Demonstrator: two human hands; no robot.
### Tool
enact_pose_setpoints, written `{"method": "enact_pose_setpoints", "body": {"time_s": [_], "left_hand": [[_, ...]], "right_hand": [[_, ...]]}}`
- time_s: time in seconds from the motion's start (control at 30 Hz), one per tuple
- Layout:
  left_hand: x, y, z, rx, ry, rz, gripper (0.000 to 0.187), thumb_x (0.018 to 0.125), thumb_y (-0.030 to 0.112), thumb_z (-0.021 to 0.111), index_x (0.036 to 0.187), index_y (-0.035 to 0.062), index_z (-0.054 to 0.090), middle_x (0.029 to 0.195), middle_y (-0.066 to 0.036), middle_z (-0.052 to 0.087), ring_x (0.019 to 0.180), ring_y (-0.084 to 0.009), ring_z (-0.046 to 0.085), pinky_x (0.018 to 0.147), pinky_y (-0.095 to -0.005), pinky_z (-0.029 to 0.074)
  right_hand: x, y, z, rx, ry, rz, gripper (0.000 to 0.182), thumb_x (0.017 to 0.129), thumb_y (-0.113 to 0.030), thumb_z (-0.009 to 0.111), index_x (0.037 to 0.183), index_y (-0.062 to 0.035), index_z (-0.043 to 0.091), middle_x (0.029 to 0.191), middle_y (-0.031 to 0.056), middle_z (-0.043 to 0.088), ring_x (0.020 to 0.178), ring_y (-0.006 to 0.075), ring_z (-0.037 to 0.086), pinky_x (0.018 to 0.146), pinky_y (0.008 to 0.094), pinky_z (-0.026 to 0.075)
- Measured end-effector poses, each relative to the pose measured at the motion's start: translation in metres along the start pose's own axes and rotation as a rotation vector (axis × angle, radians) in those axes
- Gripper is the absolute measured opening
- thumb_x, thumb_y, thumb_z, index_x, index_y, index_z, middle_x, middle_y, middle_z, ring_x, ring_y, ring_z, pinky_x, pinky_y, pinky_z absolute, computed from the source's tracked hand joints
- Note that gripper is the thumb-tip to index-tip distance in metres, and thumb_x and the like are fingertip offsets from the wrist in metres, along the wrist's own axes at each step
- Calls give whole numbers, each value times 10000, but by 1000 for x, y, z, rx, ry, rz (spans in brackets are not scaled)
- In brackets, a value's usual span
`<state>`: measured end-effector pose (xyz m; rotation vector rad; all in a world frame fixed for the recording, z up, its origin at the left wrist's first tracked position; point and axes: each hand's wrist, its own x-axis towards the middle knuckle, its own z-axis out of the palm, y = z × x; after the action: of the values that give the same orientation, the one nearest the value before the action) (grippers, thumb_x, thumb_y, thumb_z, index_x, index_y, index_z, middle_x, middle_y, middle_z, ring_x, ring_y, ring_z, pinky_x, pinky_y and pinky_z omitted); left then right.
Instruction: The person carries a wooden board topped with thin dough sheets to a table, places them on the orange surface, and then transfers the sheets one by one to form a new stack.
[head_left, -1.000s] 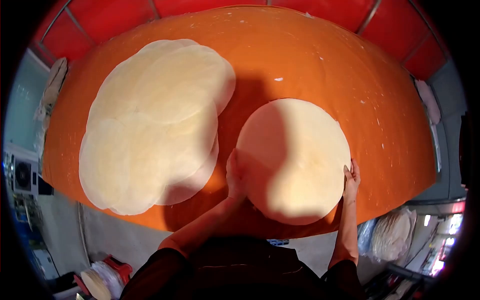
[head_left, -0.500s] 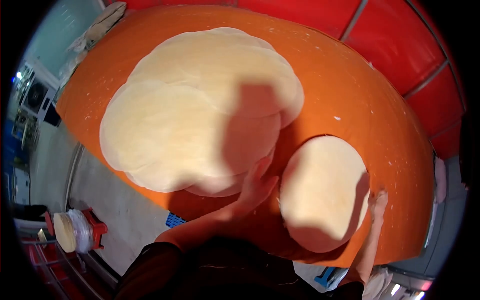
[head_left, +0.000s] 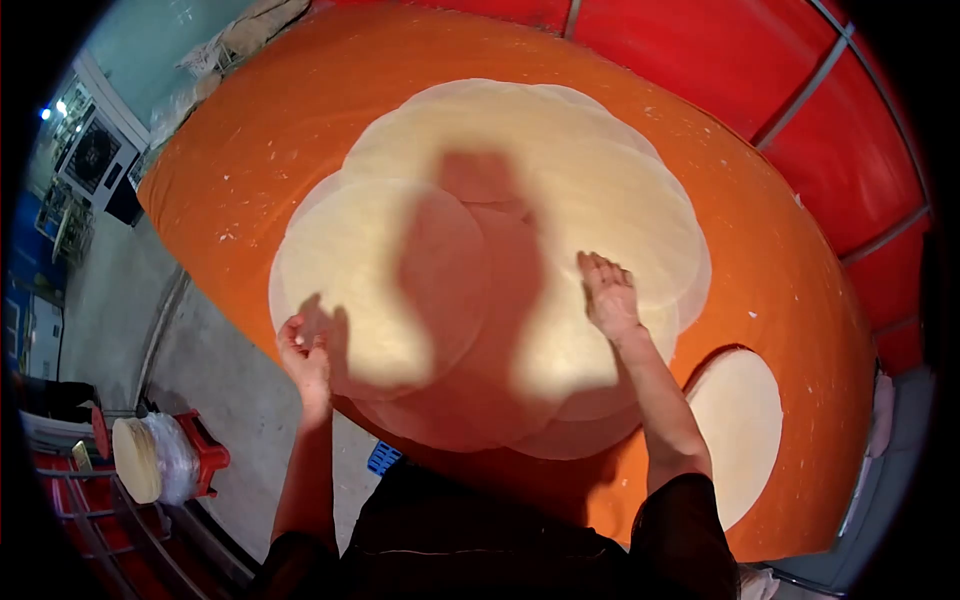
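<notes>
Thin round pale sheets that look like dough (head_left: 580,150) overlap in a wide spread on the orange table cover (head_left: 230,190). My left hand (head_left: 306,365) is at the left edge of this spread, its fingers loosely bent and apart from the thumb. Over the right part of the spread, my right hand (head_left: 608,297) has its fingers stretched out flat, with nothing in them. My shadow falls across the middle of the sheets. A separate round stack of the same pale sheets (head_left: 745,430) lies to the right, partly behind my right forearm.
Red panels (head_left: 680,60) border the far side of the table. On the floor at left stands a red stool (head_left: 207,452) with a plastic-wrapped round pale stack (head_left: 140,460) beside it. A blue plastic crate (head_left: 383,458) shows below the table's near edge.
My right hand has moved left from the separate stack to above the spread sheets. My left hand has gone from the spread's lower right edge to its left edge. The view has turned left.
</notes>
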<state>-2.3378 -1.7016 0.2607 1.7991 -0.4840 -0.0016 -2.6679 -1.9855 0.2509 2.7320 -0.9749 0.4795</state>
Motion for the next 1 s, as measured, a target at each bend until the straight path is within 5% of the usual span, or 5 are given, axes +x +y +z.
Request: {"method": "enact_pose_setpoints", "body": {"time_s": [0.17,0.37,0.5,0.77,1.0], "left_hand": [[63,-44,-39,-231,-148,-331,326,648,-25,573,955,-2,468,936,-68,493,848,-162,480,741,-282,402],[105,-64,-60,-245,-380,-363,118,779,105,564,763,-12,561,695,7,546,620,-65,462,588,-208,389],[107,-47,-65,-161,-467,-298,138,802,118,534,737,1,568,660,24,533,593,-39,434,526,-197,367],[90,-22,-59,-966,-388,-788,348,871,277,390,1095,14,427,1039,-92,529,929,-185,525,781,-314,445],[79,-43,-68,-1108,-564,-932,461,876,386,291,1187,54,361,1181,-89,440,1020,-198,475,852,-338,397]], "right_hand": [[17,-7,5,-75,-18,130,494,716,-159,489,1185,-57,369,1131,128,451,1022,287,421,886,400,292],[68,41,22,44,-201,498,220,765,-164,405,808,-4,550,674,171,568,625,323,557,494,390,426],[155,-36,-110,-131,-58,225,204,777,-132,392,705,-12,540,644,173,568,573,329,556,478,400,416],[142,-178,-69,-8,-511,-216,176,682,12,413,816,-15,524,641,174,559,619,301,561,552,407,434],[131,-306,-65,-176,-163,-305,124,674,-73,443,771,-21,502,677,110,501,637,237,521,535,342,415]]}}
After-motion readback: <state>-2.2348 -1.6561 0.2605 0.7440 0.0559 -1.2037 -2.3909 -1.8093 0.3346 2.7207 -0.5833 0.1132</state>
